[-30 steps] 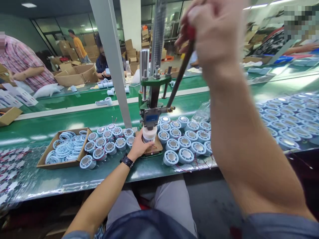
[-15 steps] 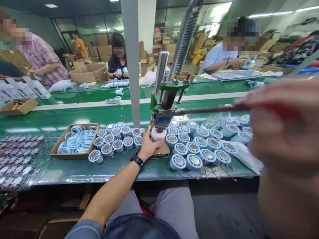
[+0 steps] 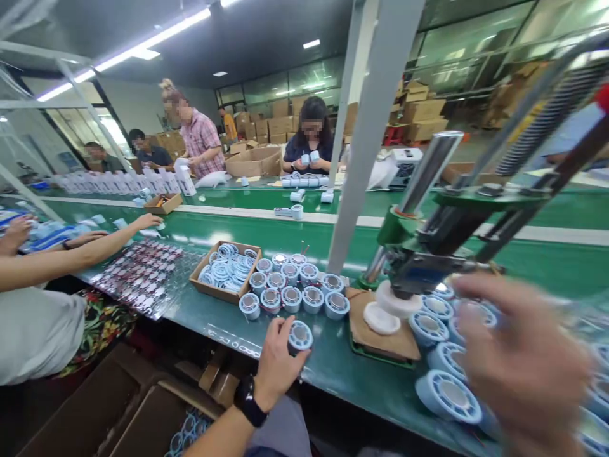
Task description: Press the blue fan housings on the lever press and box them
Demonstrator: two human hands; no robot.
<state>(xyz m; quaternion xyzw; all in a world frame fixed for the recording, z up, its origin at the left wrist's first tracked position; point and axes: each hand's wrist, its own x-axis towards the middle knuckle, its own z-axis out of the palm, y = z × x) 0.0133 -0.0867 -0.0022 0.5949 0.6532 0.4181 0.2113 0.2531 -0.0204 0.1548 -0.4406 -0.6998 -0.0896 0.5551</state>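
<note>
L hand point(image 3: 280, 358): part-closed, gripping one lt-blue cyl. part point(image 3: 300, 335) betw. thumb (near/R side) and fingers (L side); part's ringed face w/ grey centre disc turned up. Held part is over near edge of green bench point(image 3: 228, 327), on near side of L cluster point(image 3: 290, 297) of like parts, L of hand press point(image 3: 423, 270). R hand point(image 3: 528, 362): motion-blurred, at R, near side of press; index finger points L. Cannot tell how far open, nor whether it touches anything; overlaps R cluster point(image 3: 448, 396) in view. Press: upper white pad point(image 3: 398, 299) under head, above lower white disc point(image 3: 381, 318), which lies on brown board point(image 3: 404, 341). Lever point(image 3: 547, 184) slants up to far R, red grip at top end; R hand apart from grip. Open carton point(image 3: 213, 291) L of L cluster, holds lt-blue rings point(image 3: 229, 265). Further L: rows of flat white pcs point(image 3: 143, 273) w/ red wires on bench. Co-worker's hand point(image 3: 148, 221) reaches in from L, just beyond rows. Across bench, person in dark top point(image 3: 307, 143) holds small lt-blue pcs point(image 3: 311, 158), one per hand.
</note>
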